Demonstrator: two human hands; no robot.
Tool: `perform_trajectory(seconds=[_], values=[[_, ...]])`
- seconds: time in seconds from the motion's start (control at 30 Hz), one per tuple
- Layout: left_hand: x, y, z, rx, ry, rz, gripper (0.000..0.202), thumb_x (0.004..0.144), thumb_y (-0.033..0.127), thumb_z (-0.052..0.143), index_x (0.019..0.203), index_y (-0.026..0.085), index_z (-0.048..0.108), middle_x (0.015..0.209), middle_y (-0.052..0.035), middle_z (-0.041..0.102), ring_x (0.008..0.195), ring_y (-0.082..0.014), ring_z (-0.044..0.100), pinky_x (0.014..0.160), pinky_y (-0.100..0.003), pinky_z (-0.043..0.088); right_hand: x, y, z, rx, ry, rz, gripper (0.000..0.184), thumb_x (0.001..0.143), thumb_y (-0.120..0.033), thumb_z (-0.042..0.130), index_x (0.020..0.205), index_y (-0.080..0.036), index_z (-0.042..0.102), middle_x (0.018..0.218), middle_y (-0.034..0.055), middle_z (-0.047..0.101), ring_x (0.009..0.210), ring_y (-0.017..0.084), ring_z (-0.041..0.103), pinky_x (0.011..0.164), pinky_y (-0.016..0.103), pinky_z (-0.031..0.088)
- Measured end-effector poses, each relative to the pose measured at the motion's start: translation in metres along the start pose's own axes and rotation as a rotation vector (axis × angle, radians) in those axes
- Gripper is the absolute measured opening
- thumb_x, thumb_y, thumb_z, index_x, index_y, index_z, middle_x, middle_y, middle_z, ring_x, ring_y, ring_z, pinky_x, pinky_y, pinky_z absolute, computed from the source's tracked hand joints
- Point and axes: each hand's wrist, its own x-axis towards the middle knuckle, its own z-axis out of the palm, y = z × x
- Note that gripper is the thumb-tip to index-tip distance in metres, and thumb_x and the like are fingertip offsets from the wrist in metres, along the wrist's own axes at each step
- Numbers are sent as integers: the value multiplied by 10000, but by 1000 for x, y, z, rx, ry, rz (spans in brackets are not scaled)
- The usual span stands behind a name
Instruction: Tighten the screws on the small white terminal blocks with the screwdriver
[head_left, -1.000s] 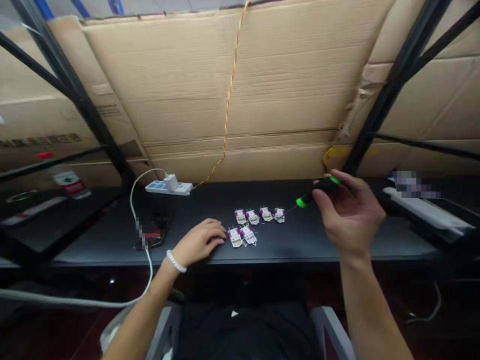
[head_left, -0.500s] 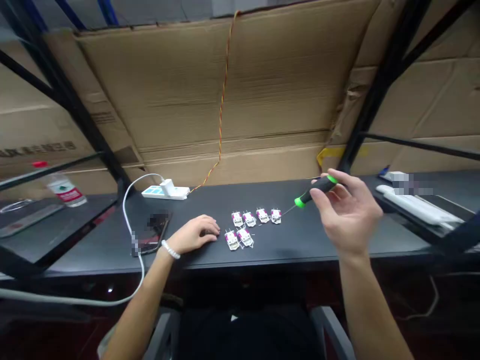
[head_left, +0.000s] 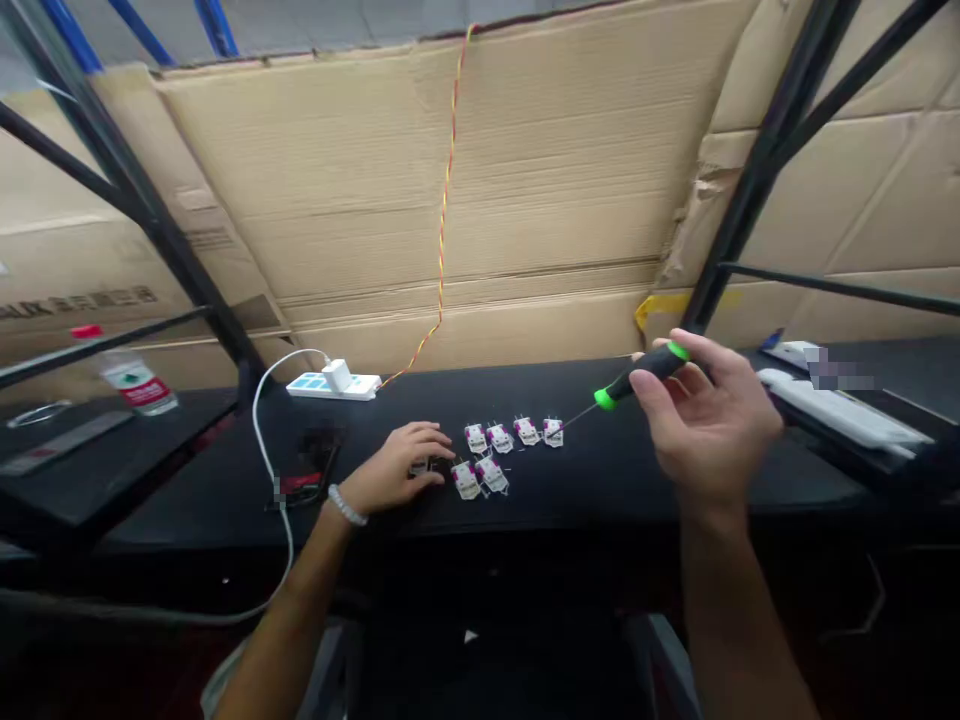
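Observation:
My right hand (head_left: 712, 420) grips a black-and-green screwdriver (head_left: 645, 374) by its handle. The screwdriver's thin shaft slants down left, its tip at the rightmost small white-and-purple part (head_left: 553, 433). Several such parts, with thin pins, lie in two rough rows on the dark tabletop (head_left: 585, 480); one front-row part (head_left: 465, 481) sits close to my left fingertips. My left hand (head_left: 397, 465) rests on the table left of them, thumb and fingers apart. Another small whitish part (head_left: 418, 466) shows between thumb and fingers, partly covered; the hand does not visibly pinch it.
A white power strip (head_left: 334, 387) with a plugged-in charger and white cable stands behind my left hand. A dark phone-like object (head_left: 322, 465) lies left of my wrist. Black shelf posts (head_left: 187, 270) frame both sides. A bottle (head_left: 139, 380) stands at far left.
The fingers of my left hand have spread and shifted slightly right, and a whitish part now shows beneath them. My right hand and the screwdriver have moved slightly right in view.

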Motion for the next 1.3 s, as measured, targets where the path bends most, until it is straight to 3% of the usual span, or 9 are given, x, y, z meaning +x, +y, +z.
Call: perform_trajectory(seconds=[0.17, 0.3, 0.53, 0.7, 0.83, 0.97, 1.1, 1.3], values=[[8, 48, 14, 41, 44, -58, 351, 962, 409, 771, 1275, 252, 750, 1332, -98, 716, 1240, -306, 656, 1104, -482, 500, 1, -1, 0, -12, -11, 0, 457, 808, -257, 892, 1243, -296, 756, 1142, 47, 749, 964, 244, 776, 875, 444, 686], [11, 59, 27, 38, 50, -140, 309, 899, 358, 843, 1164, 216, 775, 1255, -91, 734, 1161, -297, 677, 1047, -446, 533, 3, 0, -4, -24, 12, -6, 480, 787, -252, 905, 1242, -282, 756, 1135, 50, 758, 957, 246, 783, 885, 449, 686], [18, 31, 21, -59, 43, -159, 295, 876, 215, 824, 1164, 218, 757, 1258, -74, 754, 1165, -281, 705, 1063, -406, 534, 4, 2, -5, -23, 13, -18, 463, 798, -250, 899, 1237, -292, 760, 1139, 49, 753, 964, 248, 783, 924, 468, 681], [23, 12, 20, -113, 44, -118, 400, 872, 267, 833, 1256, 227, 728, 1299, -79, 754, 1176, -283, 711, 1054, -401, 543, 4, 1, -5, -26, 4, -18, 459, 799, -251, 899, 1235, -288, 757, 1131, 51, 750, 957, 246, 778, 922, 469, 682], [24, -1, 21, -109, 42, -88, 340, 875, 282, 829, 1199, 219, 750, 1278, -82, 766, 1175, -274, 713, 1070, -399, 534, 4, 2, -5, -31, 2, 6, 465, 794, -252, 897, 1235, -287, 754, 1139, 51, 747, 973, 248, 777, 910, 463, 682], [25, -9, 17, -97, 45, -154, 382, 865, 298, 820, 1232, 221, 744, 1287, -89, 767, 1136, -276, 723, 1046, -405, 549, 4, 4, -5, -30, 10, -1, 465, 792, -251, 892, 1234, -280, 753, 1133, 49, 747, 964, 244, 776, 883, 452, 684], [19, -12, 8, -141, 74, -186, 508, 873, 377, 807, 1346, 241, 683, 1402, -99, 712, 1253, -295, 679, 1100, -423, 524, 4, 2, -5, -26, 3, -27, 465, 792, -229, 887, 1236, -276, 756, 1136, 51, 747, 947, 237, 776, 884, 439, 681], [-1, -19, -1, -103, 29, -183, 230, 920, 334, 736, 1120, 226, 768, 1211, -73, 781, 1143, -269, 713, 1076, -423, 532, 2, 3, -3, -49, -33, 2, 467, 803, -254, 875, 1247, -282, 733, 1154, 45, 743, 975, 241, 777, 908, 452, 678]])
